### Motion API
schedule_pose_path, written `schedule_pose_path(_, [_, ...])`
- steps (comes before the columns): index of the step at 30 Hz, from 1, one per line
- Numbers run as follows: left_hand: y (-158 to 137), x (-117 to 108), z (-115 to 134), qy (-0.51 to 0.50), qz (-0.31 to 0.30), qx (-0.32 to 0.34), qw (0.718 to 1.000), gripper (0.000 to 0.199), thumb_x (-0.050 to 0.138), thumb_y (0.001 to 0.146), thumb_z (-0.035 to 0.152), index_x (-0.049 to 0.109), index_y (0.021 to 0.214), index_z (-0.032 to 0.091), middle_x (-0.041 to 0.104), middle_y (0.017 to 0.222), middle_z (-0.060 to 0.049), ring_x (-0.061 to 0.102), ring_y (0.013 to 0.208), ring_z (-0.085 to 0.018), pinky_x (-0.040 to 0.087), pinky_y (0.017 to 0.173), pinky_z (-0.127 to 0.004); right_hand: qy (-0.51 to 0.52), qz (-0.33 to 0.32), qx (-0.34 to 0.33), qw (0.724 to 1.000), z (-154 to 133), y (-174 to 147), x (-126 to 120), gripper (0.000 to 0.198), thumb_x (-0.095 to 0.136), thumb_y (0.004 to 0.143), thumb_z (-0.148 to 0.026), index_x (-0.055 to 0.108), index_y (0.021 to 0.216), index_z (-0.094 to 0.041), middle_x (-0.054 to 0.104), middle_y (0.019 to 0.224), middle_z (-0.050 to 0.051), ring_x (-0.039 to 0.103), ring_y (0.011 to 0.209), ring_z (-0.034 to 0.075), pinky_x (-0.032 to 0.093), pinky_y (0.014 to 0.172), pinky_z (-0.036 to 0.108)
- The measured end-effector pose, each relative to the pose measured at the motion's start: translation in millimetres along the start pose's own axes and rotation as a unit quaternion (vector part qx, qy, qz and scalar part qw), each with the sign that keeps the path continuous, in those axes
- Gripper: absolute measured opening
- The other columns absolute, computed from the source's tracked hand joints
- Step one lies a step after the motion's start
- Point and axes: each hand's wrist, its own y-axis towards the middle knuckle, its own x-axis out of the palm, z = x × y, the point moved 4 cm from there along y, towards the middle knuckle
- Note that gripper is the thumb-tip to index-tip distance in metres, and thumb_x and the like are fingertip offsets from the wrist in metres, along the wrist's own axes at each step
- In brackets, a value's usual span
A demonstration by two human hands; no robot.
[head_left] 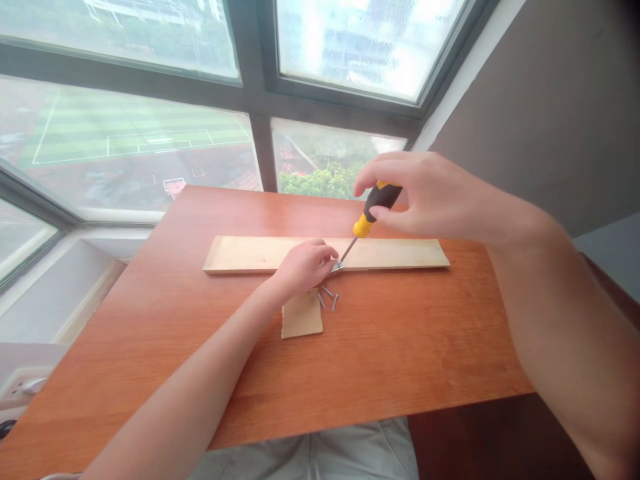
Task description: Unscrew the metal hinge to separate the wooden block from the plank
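My right hand (420, 193) is closed around the black and yellow handle of a screwdriver (379, 207), which slants down to the left. The screwdriver's tip meets a small shiny metal bracket (339, 266) at the front edge of a pale wooden board (400, 253). My left hand (310, 263) rests over the middle of the board, its fingers closed at the bracket and partly hiding it. Several loose screws (329, 293) lie just in front of that hand. Beside them is a torn piece of brown cardboard (303, 317), its far end covered by my left hand.
The board lies lengthwise across a reddish-brown wooden table (390, 347). Windows with a dark frame (260, 120) stand behind the table, and a grey wall (540, 120) is on the right. A wall socket (23, 387) shows at the lower left.
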Motion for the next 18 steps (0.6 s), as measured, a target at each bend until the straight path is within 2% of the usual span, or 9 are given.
schedule_pose_path(3, [0.4,2.1,4.8,-0.004,-0.001,0.022,1.000,0.022,0.058,0.087,0.020,0.076,0.099,0.021,0.070,0.091,-0.005,0.063,0.076,-0.017,0.047,0.071,-0.028,0.047,-0.017,-0.020,0.999,-3.6,-2.4,-0.7,0.018,0.063,0.081,-0.022,0.070,0.097,-0.025,0.067,0.115,0.004,0.062,0.095,0.022,0.048,0.080,0.034])
schedule_pose_path(6, [3.0,5.5,7.8,-0.004,-0.003,0.041,0.999,0.017,0.060,0.086,0.021,0.076,0.091,0.020,0.070,0.089,-0.005,0.062,0.074,-0.017,0.046,0.070,-0.028,0.031,0.012,0.005,0.999,0.2,-1.1,0.7,0.025,0.065,0.082,-0.030,0.069,0.107,-0.028,0.067,0.120,0.004,0.063,0.099,0.024,0.049,0.086,0.037])
schedule_pose_path(9, [6.3,7.8,6.8,0.001,0.004,0.031,0.999,0.018,0.059,0.088,0.021,0.076,0.083,0.020,0.070,0.085,-0.005,0.061,0.070,-0.016,0.043,0.064,-0.026,-0.001,0.044,0.031,0.999,5.3,1.1,2.5,0.032,0.064,0.084,-0.033,0.068,0.115,-0.027,0.070,0.117,0.005,0.064,0.099,0.025,0.049,0.090,0.041])
schedule_pose_path(11, [7.8,8.7,5.7,-0.002,0.009,0.024,1.000,0.018,0.059,0.088,0.021,0.076,0.082,0.021,0.071,0.085,-0.004,0.061,0.069,-0.016,0.041,0.063,-0.026,-0.003,0.041,0.029,0.999,5.5,1.4,2.8,0.032,0.063,0.084,-0.031,0.069,0.115,-0.026,0.072,0.115,0.005,0.066,0.097,0.025,0.050,0.089,0.041])
schedule_pose_path(14, [8.8,8.5,4.3,-0.031,0.019,0.011,0.999,0.016,0.061,0.087,0.021,0.077,0.085,0.022,0.073,0.089,-0.003,0.063,0.072,-0.016,0.042,0.065,-0.026,0.014,0.031,0.017,0.999,1.8,-1.0,-0.8,0.033,0.064,0.083,-0.031,0.071,0.115,-0.027,0.073,0.114,0.004,0.067,0.097,0.025,0.053,0.087,0.041])
schedule_pose_path(18, [8.3,5.8,2.0,-0.095,0.034,-0.019,0.995,0.012,0.063,0.087,0.024,0.075,0.086,0.021,0.073,0.091,-0.003,0.064,0.074,-0.015,0.045,0.069,-0.026,0.055,0.040,0.034,0.997,-0.7,-6.5,-8.9,0.033,0.068,0.083,-0.029,0.071,0.116,-0.033,0.074,0.114,0.001,0.069,0.096,0.025,0.055,0.084,0.041])
